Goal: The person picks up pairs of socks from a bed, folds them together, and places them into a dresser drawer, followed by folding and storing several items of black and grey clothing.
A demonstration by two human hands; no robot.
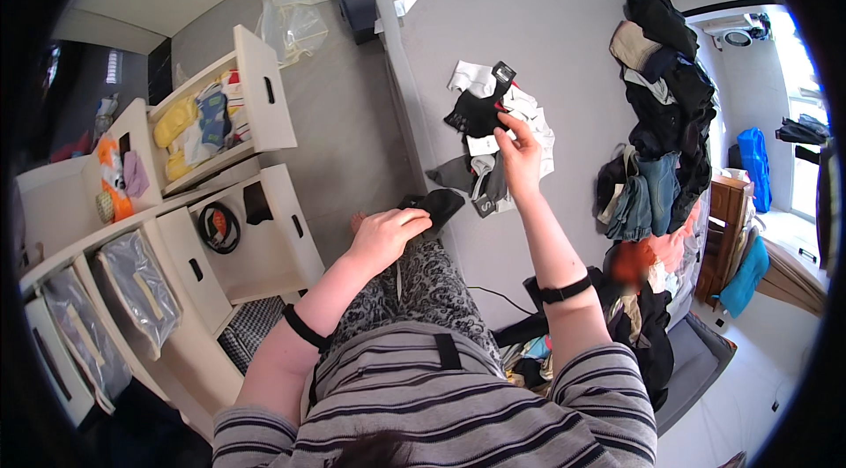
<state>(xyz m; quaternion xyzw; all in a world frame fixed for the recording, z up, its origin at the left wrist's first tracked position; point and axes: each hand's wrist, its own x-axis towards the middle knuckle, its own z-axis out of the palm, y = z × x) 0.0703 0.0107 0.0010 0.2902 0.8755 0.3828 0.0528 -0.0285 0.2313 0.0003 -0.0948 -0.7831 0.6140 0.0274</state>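
Observation:
My left hand (388,236) is closed on a black sock (443,205) above my lap, at the near-left side of the bed. My right hand (522,155) reaches over a loose heap of socks on the bed, thumb and forefinger apart at the fabric. Just left of those fingertips lies a black sock (476,115). A white sock (472,78) is at the heap's far end, and more white socks (534,120) spread to the right. Grey and dark socks (453,174) lie at the near end. My right hand partly covers the heap.
The grey bed (564,36) carries a long pile of dark clothes and jeans (656,186) on its right. At left, an open drawer (254,120) holds folded clothes, and a cabinet door (295,230) stands ajar. Clear plastic bags (300,5) lie on the floor.

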